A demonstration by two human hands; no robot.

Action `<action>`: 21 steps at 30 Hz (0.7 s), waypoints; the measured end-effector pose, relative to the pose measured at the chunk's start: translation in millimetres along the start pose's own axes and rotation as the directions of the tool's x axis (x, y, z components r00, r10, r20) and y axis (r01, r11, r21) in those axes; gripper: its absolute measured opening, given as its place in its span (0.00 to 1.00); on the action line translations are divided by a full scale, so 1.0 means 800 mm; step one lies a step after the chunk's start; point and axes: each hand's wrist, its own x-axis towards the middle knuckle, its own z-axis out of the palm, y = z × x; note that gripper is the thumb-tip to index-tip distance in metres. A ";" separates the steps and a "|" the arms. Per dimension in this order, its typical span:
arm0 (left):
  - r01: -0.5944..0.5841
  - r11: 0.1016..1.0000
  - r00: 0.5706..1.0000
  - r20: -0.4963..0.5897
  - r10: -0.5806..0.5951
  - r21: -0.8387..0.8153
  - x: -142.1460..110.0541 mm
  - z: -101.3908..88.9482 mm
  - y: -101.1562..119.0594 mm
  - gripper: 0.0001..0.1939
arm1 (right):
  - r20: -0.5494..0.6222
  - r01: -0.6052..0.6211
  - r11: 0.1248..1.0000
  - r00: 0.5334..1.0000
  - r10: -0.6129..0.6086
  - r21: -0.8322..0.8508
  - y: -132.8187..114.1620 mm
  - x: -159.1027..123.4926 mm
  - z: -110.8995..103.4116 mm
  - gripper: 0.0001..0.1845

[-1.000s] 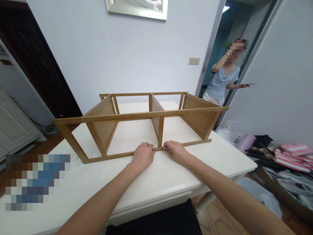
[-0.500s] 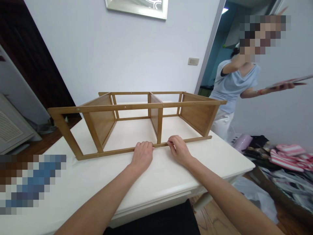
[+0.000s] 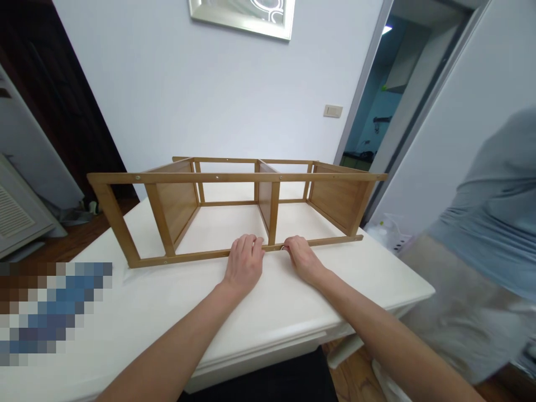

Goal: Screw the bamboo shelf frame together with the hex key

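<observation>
A bamboo shelf frame [image 3: 234, 178] lies on its side on the white table [image 3: 234, 312], with two side panels and a middle divider. My left hand [image 3: 244, 263] rests on the table, its fingers curled against the frame's near bottom rail just left of the divider. My right hand [image 3: 300, 258] pinches something small and metallic at the rail just right of the divider; I cannot make out what it is.
A person in a grey-blue top [image 3: 486, 245] stands blurred and close at the table's right edge. An open doorway [image 3: 377, 117] is behind on the right. A dark door and a white appliance [image 3: 17, 212] are on the left. A framed picture [image 3: 243, 17] hangs above.
The person has walked from the doorway to right beside the table. My hands stay at the bottom rail; my right hand has shifted slightly towards the divider.
</observation>
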 end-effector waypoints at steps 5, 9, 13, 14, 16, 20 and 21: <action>0.394 0.748 0.914 0.315 -0.256 -0.535 -0.008 0.007 0.006 0.06 | -0.029 0.028 1.000 0.999 -0.028 0.003 0.001 0.001 0.000 0.09; 0.690 0.117 0.705 0.626 -0.334 -0.715 -0.002 0.002 0.000 0.08 | -0.034 0.035 0.999 0.999 -0.035 -0.006 0.004 0.000 0.002 0.09; 0.650 -0.277 0.662 0.706 -0.252 -0.708 0.001 -0.002 -0.006 0.05 | -0.047 0.031 0.999 0.998 -0.031 0.004 0.005 0.001 0.002 0.08; 0.637 -0.332 0.658 0.715 -0.237 -0.696 0.001 -0.001 -0.007 0.05 | -0.050 0.030 1.000 0.998 -0.030 0.006 0.005 0.002 0.001 0.08; 0.616 -0.395 0.658 0.721 -0.217 -0.681 0.002 0.002 -0.008 0.05 | -0.063 0.034 0.999 0.997 -0.033 0.008 0.001 0.005 -0.002 0.09; 0.599 -0.455 0.645 0.734 -0.212 -0.659 0.003 0.005 -0.011 0.07 | -0.227 -0.022 1.000 0.974 0.018 -0.017 -0.012 0.011 -0.012 0.07; 0.598 -0.463 0.644 0.736 -0.207 -0.654 0.003 0.005 -0.011 0.07 | -0.282 -0.056 0.998 0.958 0.048 -0.021 -0.016 0.012 -0.014 0.06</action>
